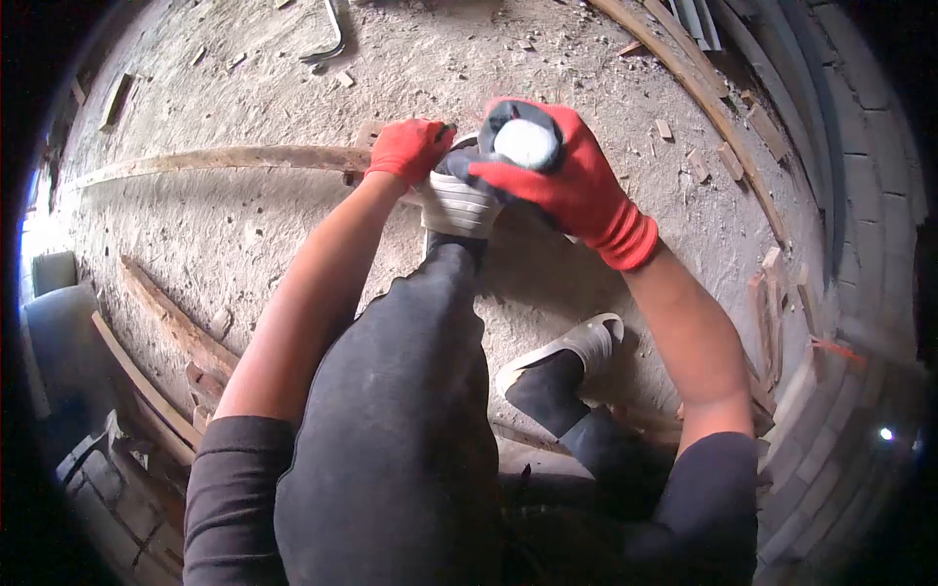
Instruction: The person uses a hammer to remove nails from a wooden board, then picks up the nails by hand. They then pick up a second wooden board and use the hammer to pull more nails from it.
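The round grey-white tool head (pixel 527 143), its body hidden, sits clenched in the right hand (pixel 567 181); the left hand (pixel 408 148) grips the plank (pixel 225 159).

Dusty concrete floor (pixel 254 234) — long wooden strip (pixel 215 158), scattered wood scraps (pixel 696 161), bent metal bar (pixel 327 44)

head cam | looks steeply down from above | close over hands (pixel 489 166), knees | fisheye
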The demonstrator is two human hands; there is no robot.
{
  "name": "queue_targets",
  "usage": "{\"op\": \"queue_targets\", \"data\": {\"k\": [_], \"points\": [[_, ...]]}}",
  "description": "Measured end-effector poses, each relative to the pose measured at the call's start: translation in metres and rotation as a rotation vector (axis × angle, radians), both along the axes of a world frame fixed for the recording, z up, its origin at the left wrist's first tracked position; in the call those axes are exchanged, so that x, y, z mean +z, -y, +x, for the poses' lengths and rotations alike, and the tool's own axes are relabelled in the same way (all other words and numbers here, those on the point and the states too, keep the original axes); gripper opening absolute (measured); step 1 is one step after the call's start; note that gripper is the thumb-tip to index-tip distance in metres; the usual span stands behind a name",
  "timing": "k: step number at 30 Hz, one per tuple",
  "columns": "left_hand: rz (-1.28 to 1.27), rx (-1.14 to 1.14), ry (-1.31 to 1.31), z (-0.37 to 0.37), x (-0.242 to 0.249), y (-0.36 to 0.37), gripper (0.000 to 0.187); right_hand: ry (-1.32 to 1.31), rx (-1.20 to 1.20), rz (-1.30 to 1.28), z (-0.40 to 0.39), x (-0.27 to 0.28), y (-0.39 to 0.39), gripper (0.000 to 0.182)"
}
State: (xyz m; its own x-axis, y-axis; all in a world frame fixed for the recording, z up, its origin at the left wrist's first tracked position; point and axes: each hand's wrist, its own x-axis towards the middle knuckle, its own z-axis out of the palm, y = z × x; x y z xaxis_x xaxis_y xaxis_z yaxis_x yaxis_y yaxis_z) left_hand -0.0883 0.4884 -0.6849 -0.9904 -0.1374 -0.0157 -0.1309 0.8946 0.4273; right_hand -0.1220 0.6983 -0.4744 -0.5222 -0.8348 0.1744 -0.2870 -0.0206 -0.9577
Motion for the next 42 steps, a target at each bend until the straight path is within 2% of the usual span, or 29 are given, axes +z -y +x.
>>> {"op": "queue_targets", "data": {"k": [2,3,4,8,9,12,13,14,16,20,22,24,26,27,28,30,32,33,34,36,37,38,40,41,42], "points": [[-0.131,0.019,0.025,-0.001,0.006,-0.001,0.044,-0.189,-0.014,-0.064,0.002,0.000,-0.010,0.030],[-0.099,0.030,0.074,-0.001,0.010,-0.002,0.044,-0.243,-0.017,0.059,0.001,0.004,-0.024,0.028],[-0.093,0.044,0.068,-0.001,0.014,0.000,0.044,-0.028,-0.030,0.110,0.002,0.005,-0.036,0.027],[-0.085,0.028,0.092,0.000,0.013,-0.004,0.046,0.200,0.068,0.022,0.002,0.000,-0.078,0.032],[-0.076,0.026,0.048,0.000,0.007,-0.001,0.046,0.198,0.003,-0.221,0.003,-0.017,-0.087,0.033],[-0.030,0.035,0.052,-0.001,0.007,0.000,0.046,0.229,0.036,-0.398,-0.006,-0.014,-0.117,0.040],[-0.040,0.039,0.053,-0.003,0.005,0.000,0.046,0.219,-0.122,-0.448,-0.008,-0.018,-0.139,0.038],[-0.052,0.045,0.058,-0.005,0.004,0.003,0.046,0.310,-0.377,-0.506,-0.007,-0.026,-0.164,0.035],[-0.049,0.068,0.065,-0.006,0.010,0.003,0.046,0.452,-0.371,-0.669,-0.014,-0.040,-0.212,0.028],[-0.008,0.089,0.082,-0.003,0.015,-0.003,0.046,0.340,-0.433,-0.551,0.011,-0.044,-0.239,0.029],[0.042,0.188,0.099,-0.004,0.020,-0.005,0.048,0.315,-0.465,-0.510,0.018,-0.029,-0.245,0.029],[0.092,0.216,0.030,-0.007,0.003,0.003,0.050,0.363,-0.465,-0.627,0.023,-0.013,-0.249,0.028],[0.327,0.339,-0.099,-0.011,0.005,0.005,0.052,0.363,-0.509,-0.655,0.033,0.004,-0.256,0.027],[0.520,0.374,-0.073,-0.014,0.008,0.006,0.051,0.366,-0.549,-0.677,0.038,0.012,-0.259,0.027],[0.515,0.371,-0.069,-0.014,0.024,-0.003,0.051,0.371,-0.590,-0.702,0.041,0.019,-0.259,0.027],[0.838,0.258,-0.166,-0.011,0.058,-0.037,0.047,0.337,-0.514,-0.730,0.047,0.034,-0.246,0.025],[0.886,-0.048,-0.182,-0.015,0.065,-0.063,0.040,0.311,-0.439,-0.766,0.053,0.045,-0.241,0.023],[0.930,-0.182,-0.044,-0.019,0.068,-0.074,0.039,0.348,-0.567,-0.786,0.058,0.047,-0.243,0.021],[0.970,-0.318,0.096,-0.022,0.072,-0.082,0.039,0.345,-0.567,-0.785,0.059,0.050,-0.237,0.021],[0.808,-0.576,-0.092,-0.027,0.046,-0.104,0.039,0.318,-0.433,-0.778,0.060,0.059,-0.218,0.021],[0.704,-0.755,-0.066,-0.035,0.026,-0.117,0.044,0.312,-0.437,-0.776,0.061,0.062,-0.214,0.021],[0.377,-0.869,-0.458,-0.030,0.000,-0.129,0.041,0.313,-0.423,-0.746,0.062,0.064,-0.211,0.021],[1.234,-0.797,0.394,-0.020,0.004,-0.146,0.041,0.314,-0.414,-0.710,0.065,0.064,-0.201,0.022],[1.239,-0.800,0.392,-0.015,0.007,-0.151,0.041,0.294,-0.417,-0.700,0.067,0.062,-0.194,0.022],[1.125,-0.659,0.525,-0.011,0.010,-0.156,0.042,0.274,-0.419,-0.688,0.066,0.062,-0.190,0.022]]}}
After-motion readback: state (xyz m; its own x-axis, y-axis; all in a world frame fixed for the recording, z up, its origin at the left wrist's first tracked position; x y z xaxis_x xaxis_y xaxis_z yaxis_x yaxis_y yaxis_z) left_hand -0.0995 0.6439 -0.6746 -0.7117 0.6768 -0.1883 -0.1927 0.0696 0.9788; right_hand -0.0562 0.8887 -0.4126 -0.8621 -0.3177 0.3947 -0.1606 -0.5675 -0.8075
